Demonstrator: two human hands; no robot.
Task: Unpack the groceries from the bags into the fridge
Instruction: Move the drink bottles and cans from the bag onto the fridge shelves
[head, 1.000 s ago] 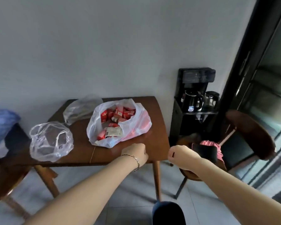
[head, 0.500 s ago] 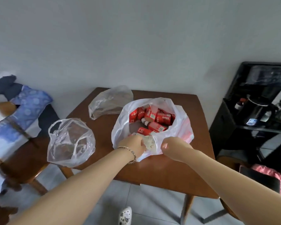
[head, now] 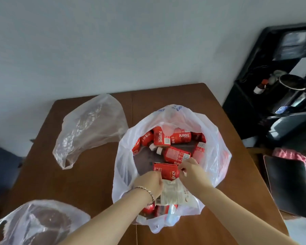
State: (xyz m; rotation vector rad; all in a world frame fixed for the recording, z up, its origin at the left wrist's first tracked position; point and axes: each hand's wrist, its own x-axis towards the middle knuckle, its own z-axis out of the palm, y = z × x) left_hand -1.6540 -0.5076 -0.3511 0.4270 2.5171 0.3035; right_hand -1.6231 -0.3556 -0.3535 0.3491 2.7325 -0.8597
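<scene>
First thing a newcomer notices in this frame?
The white bag, centre of the table, packed with red juice bottles. The left hand and right hand meet at the nearest bottle inside it; grip unclear. One clear bag lies far left, a second clear bag near left.

The bench (head: 166, 96) is smooth brown wood with a dull sheen. The white bag (head: 217, 138) is thin, milky, creased plastic. The clear bag (head: 90, 128) near the back edge and the second clear bag (head: 34, 225) at the near left corner are glossy, crinkled film. The juice bottles (head: 177, 154) wear shiny red labels. The paper slip (head: 171, 193) looks matt.
</scene>
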